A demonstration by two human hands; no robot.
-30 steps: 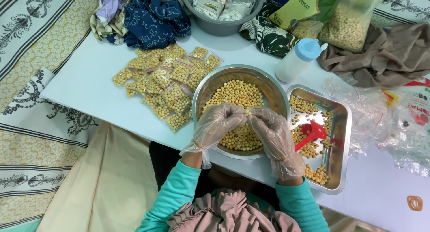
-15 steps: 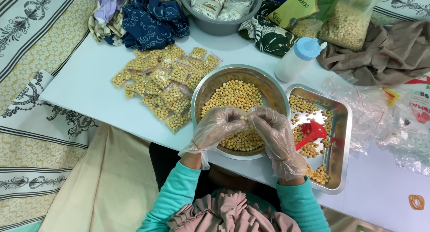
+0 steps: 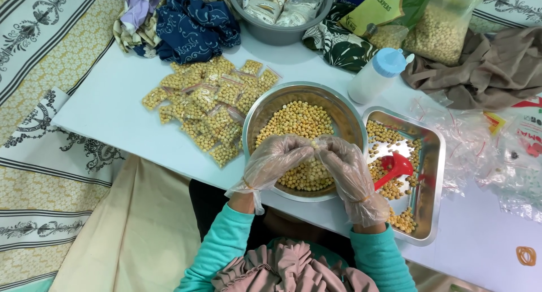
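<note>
Both my hands wear clear plastic gloves and hover over a steel bowl (image 3: 264,110) filled with dried chickpeas (image 3: 293,120). My left hand (image 3: 275,161) and my right hand (image 3: 351,176) meet fingertip to fingertip above the bowl's middle, pinched together on what looks like a small clear bag of chickpeas (image 3: 314,147); the gloves hide most of it. A heap of several small filled packets (image 3: 209,108) lies on the white table just left of the bowl.
Right of the bowl stands a steel tray (image 3: 433,173) holding loose chickpeas and a red scoop (image 3: 395,167). Behind are a white bottle with a blue cap (image 3: 375,77), a grey bowl (image 3: 279,32), bagged chickpeas (image 3: 437,35) and cloths. Empty clear bags (image 3: 468,145) lie at right.
My hands have lifted slightly from the chickpeas and their fingertips have drawn together over the bowl's middle. Nothing else has moved.
</note>
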